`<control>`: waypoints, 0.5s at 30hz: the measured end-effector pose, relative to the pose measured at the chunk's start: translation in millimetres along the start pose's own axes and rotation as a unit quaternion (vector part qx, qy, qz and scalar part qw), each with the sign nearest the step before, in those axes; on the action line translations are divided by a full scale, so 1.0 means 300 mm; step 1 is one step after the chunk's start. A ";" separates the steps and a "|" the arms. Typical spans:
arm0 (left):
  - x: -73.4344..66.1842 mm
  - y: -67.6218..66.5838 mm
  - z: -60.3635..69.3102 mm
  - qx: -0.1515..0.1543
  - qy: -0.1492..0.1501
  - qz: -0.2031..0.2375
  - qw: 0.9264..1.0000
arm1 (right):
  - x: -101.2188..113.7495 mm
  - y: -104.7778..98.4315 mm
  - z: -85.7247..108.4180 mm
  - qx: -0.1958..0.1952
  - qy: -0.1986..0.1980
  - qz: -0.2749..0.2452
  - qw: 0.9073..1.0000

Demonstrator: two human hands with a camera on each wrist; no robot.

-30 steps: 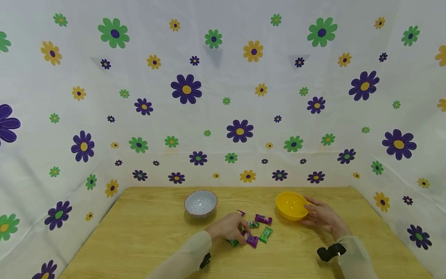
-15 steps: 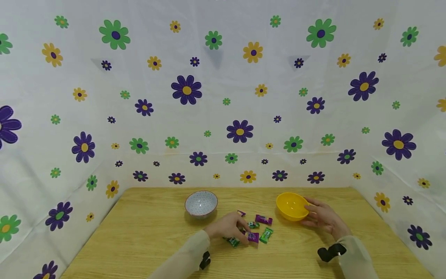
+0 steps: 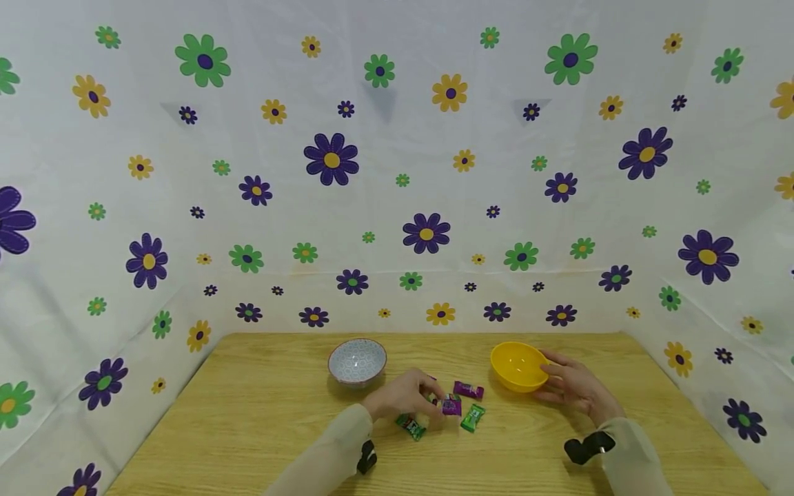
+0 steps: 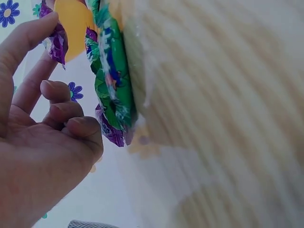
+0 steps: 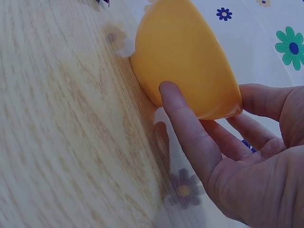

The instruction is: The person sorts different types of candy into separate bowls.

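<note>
My left hand pinches a purple-wrapped candy between thumb and forefinger, its other fingers curled; the left wrist view shows this candy at the fingertips, off the table. Under that hand lies a green-wrapped candy. Another green candy and a purple candy lie to its right, and more wrappers are partly hidden behind the fingers. On the right, my right hand holds the side of a yellow bowl, with fingers on its outer wall. The bowl stands upright.
A grey-blue patterned bowl with a reddish rim stands at the back left of the wooden table. A white flowered cloth hangs behind the table and along both sides.
My left hand has moved slightly away from me and up with the purple candy, uncovering more of the green candy below. The right hand and both bowls have stayed put.
</note>
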State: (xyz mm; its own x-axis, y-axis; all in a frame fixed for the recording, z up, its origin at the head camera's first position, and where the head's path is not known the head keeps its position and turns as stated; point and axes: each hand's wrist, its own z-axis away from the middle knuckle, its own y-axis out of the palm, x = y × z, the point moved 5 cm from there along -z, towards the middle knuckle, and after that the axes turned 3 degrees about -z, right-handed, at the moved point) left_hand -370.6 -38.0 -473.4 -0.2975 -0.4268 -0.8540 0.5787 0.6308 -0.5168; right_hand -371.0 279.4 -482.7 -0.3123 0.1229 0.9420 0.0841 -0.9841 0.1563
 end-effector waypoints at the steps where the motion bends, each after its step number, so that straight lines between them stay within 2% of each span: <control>1: -0.002 -0.004 -0.004 -0.002 0.003 -0.005 1.000 | 0.000 0.000 -0.001 0.002 0.000 0.002 1.000; 8: -0.009 -0.027 -0.037 -0.034 0.010 -0.011 0.999 | 0.002 0.000 -0.002 0.005 -0.005 0.012 1.000; 15: -0.021 -0.015 -0.066 -0.053 0.003 -0.017 0.998 | -0.004 0.001 0.003 0.009 -0.006 -0.003 1.000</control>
State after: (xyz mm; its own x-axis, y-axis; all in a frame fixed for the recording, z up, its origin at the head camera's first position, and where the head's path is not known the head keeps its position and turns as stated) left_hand -386.3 -25.5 -466.9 -0.3211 -0.4449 -0.8360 0.4845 0.6813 -0.5487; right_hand -369.8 279.2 -483.7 -0.3012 0.1311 0.9445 0.0999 -0.9807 0.1680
